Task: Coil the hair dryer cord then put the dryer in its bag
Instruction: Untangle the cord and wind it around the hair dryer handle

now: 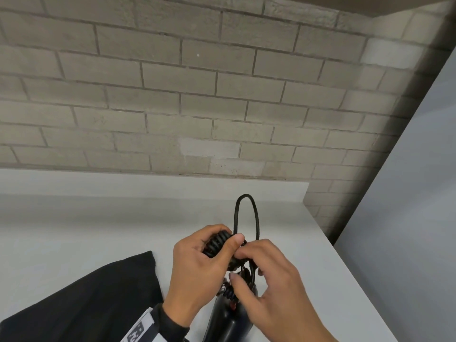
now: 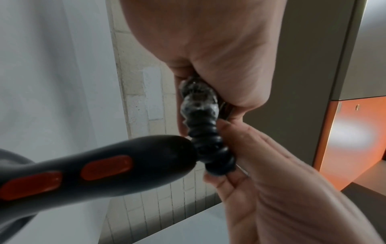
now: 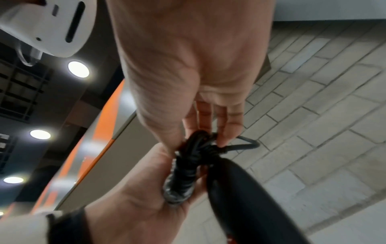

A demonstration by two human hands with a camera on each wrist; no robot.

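Fingers (image 1: 217, 243) of my left hand (image 1: 195, 265) squeeze the bunched cord (image 1: 218, 244) tight, and my right hand (image 1: 269, 280) pinches the loose loop (image 1: 246, 213). To do it well, I think I should tuck that loop in snug while the dryer (image 1: 227, 319) hangs.

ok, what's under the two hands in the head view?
Under the left hand and right hand, the black hair dryer hangs by its coiled cord over the white counter. Its nozzle end is out of frame. The black bag lies to the left.

No words, brands or numbers can be read anywhere. The only sign is a black-and-white square marker (image 1: 136, 333) on the wrist band at 7 o'clock.
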